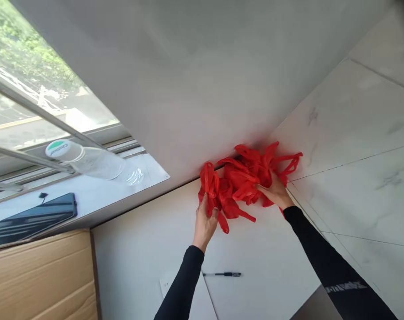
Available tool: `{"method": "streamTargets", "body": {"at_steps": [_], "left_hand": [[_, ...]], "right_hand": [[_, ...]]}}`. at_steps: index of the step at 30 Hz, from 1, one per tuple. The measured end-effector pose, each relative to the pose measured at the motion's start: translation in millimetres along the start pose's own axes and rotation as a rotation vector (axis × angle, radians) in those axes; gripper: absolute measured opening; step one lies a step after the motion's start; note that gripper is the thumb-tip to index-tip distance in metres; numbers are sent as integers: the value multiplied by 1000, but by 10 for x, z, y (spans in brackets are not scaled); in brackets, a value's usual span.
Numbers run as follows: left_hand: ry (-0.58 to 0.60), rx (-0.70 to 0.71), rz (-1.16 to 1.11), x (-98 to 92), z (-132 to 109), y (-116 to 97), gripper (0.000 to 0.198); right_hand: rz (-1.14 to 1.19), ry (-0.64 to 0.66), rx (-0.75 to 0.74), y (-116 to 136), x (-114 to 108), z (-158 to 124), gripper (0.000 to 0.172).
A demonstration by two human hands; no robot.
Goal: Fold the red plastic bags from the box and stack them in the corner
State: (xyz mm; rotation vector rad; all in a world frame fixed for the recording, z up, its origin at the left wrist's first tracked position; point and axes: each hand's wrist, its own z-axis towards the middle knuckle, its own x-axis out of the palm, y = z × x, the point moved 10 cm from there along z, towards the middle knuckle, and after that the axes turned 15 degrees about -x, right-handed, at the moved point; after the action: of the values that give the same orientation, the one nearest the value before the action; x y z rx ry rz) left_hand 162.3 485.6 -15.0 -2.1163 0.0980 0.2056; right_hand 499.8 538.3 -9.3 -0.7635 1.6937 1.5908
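Observation:
A heap of crumpled red plastic bags lies in the far corner of a white table, where the wall meets the tiles. My left hand is closed round the left end of the heap, with red plastic bunched in its fingers. My right hand presses on the right side of the heap, fingers curled into the plastic. Both arms wear black sleeves.
A black pen lies on the table near my left forearm. A cardboard box stands at the left. On the window sill rest a clear plastic bottle on its side and a dark phone. Marbled tiles cover the right wall.

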Motion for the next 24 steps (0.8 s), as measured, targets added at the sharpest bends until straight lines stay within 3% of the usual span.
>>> {"method": "streamTargets", "body": {"at_steps": [3,6,8,10,12,16,20,24], "left_hand": [[-47,-37,-37,-99,-282,320,63],[-101,-114,-93,-279,-703,702,52],[-137,-181,-128,-447,-1049,987,45],[-177,-263,-167,-650,-1404,1318,41],[-218,-353,-198,-867,-1722,1700,38],[-361,-404,-233,-1332,-2165,2436,36],[-559,-369,-263,-1697,-2402,3039,43],[-535,-433,-370,-1757,-2392,3489,52]], "right_hand": [[-31,-33,-43,198,-48,-352,111],[-70,-283,-167,522,-162,-863,81],[-56,-392,-229,652,-57,-1347,64],[-21,-351,-236,627,280,-1873,59],[-10,-207,-253,526,767,-2399,53],[-70,-51,-487,412,1535,-3231,48],[-219,-34,-534,182,1818,-3460,43],[-274,-44,-543,-14,1851,-3435,42]]}}
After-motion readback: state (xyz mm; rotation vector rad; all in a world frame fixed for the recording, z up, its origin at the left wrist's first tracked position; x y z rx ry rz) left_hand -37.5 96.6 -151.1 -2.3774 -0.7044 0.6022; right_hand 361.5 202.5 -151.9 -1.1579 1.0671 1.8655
